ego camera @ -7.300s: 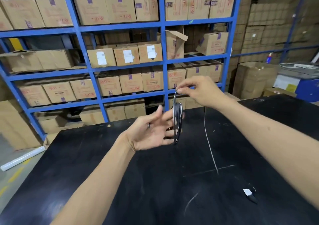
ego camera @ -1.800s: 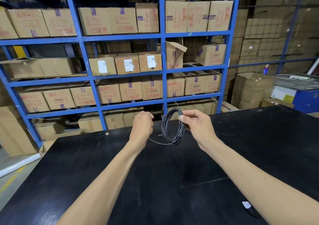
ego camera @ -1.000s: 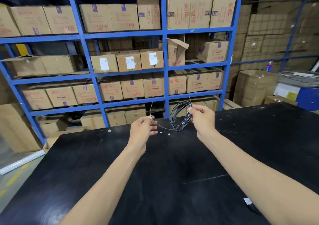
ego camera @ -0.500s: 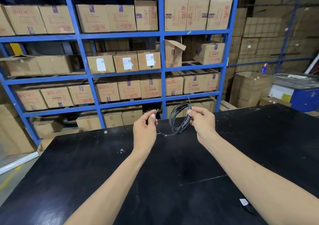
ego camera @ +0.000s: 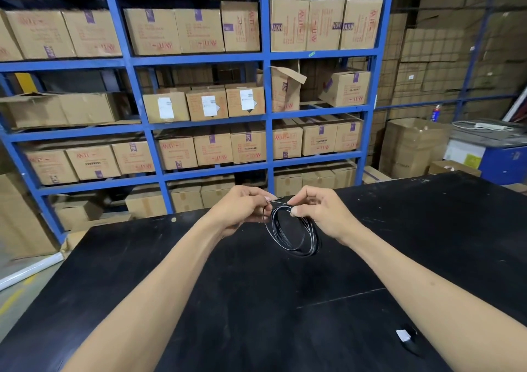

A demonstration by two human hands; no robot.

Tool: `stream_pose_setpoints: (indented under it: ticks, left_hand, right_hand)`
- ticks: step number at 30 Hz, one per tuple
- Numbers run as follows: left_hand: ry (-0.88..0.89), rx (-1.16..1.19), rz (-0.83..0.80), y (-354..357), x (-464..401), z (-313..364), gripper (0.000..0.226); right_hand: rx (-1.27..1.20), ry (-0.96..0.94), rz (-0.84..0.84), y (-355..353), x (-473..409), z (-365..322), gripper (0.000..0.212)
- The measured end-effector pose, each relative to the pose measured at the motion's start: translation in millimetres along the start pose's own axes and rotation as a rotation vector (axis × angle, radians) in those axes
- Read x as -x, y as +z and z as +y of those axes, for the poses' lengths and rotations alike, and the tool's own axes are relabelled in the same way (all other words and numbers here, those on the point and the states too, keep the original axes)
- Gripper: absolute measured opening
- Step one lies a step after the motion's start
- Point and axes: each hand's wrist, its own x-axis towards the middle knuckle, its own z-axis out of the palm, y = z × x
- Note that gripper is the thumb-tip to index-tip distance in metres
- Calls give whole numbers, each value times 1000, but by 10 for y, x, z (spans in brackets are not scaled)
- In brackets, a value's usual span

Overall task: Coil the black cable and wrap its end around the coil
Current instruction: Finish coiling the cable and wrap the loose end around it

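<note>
The black cable (ego camera: 296, 250) hangs as a round coil of several loops above the far part of the black table (ego camera: 256, 314). My right hand (ego camera: 322, 214) pinches the top of the coil between thumb and fingers. My left hand (ego camera: 242, 209) is close beside it on the left, fingers closed on the thin free end of the cable, which runs in a short straight line to the top of the coil. The two hands nearly touch.
A small black item with a white tag (ego camera: 406, 337) lies on the table near my right forearm. Beyond the table's far edge stands a blue rack (ego camera: 268, 115) full of cardboard boxes. A blue machine (ego camera: 496, 155) is at the right.
My left hand has moved right, up against the coil, drawing the free end tight to its top. The coil has tilted and now hangs lower, facing me more openly.
</note>
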Motion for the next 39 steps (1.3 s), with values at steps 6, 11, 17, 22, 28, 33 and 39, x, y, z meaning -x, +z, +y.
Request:
stream_pose_setpoints:
  ticks: [6, 11, 17, 22, 28, 33, 39]
  left_hand:
    - [-85, 211, -55, 33, 67, 44, 33]
    - [52, -18, -34, 126, 32, -86, 31]
    - [238, -149, 49, 268, 35, -223, 54]
    - [293, -52, -14, 354, 101, -234, 36]
    - [379, -268, 122, 320, 56, -242, 31]
    - [319, -267, 180, 348, 37, -186, 30]
    - [302, -297, 138, 446, 48, -165, 31]
  right_hand:
    - [-4, 19, 41, 20, 22, -38, 20]
    - [-37, 39, 97, 59, -12, -1, 13]
    - [-183, 67, 182, 138, -44, 39, 19]
    - [-271, 85, 254, 192, -47, 22, 22]
    - [-120, 15, 245, 208, 29, 52, 19]
    - [-58, -46, 166, 166, 40, 24, 41]
    - [203, -118, 293, 140, 157, 65, 27]
